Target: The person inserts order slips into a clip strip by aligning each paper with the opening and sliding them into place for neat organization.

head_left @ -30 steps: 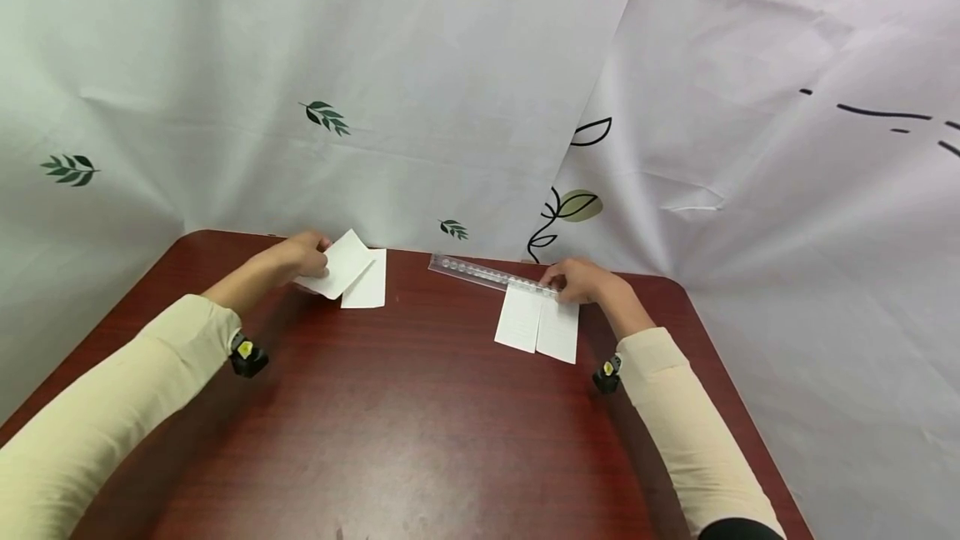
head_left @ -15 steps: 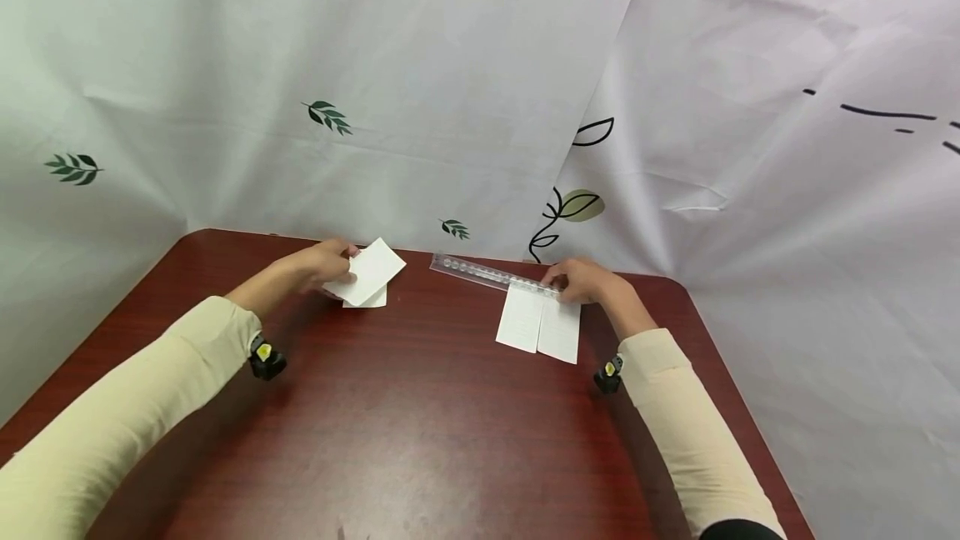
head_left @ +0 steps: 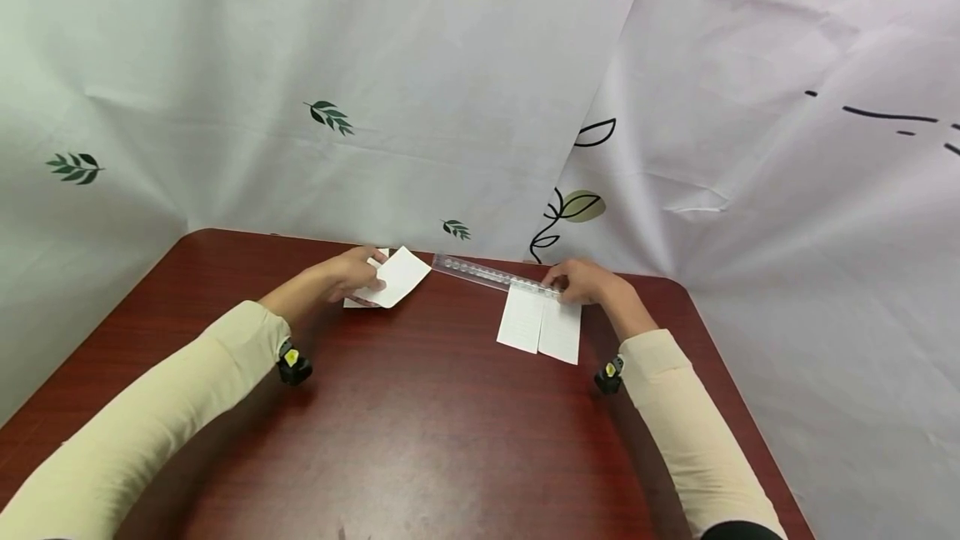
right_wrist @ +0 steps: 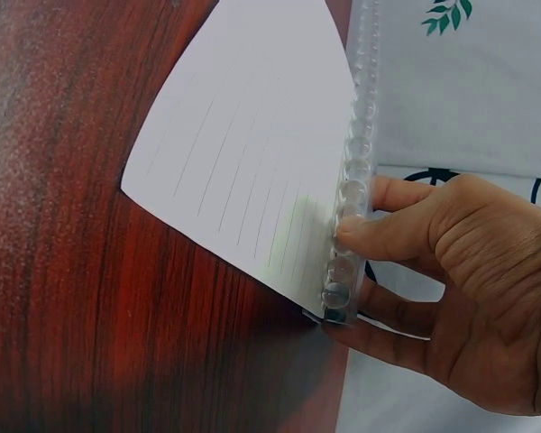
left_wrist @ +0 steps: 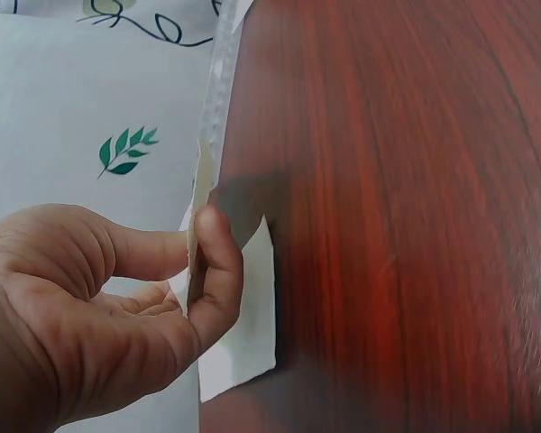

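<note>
Left of the binder strip (head_left: 491, 275), my left hand (head_left: 352, 273) pinches 1 card (head_left: 397, 277); my right hand (head_left: 581, 282) grips the strip over the lined sheets (head_left: 540, 325). A loosened pinch could drop the card.

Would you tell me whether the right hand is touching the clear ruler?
Touching: the right wrist view shows the right hand with a fingertip pressed on the ruler.

Dark red table (head_left: 420, 423) bears ruler (head_left: 487, 275), lined sheets (head_left: 540, 325)
</note>
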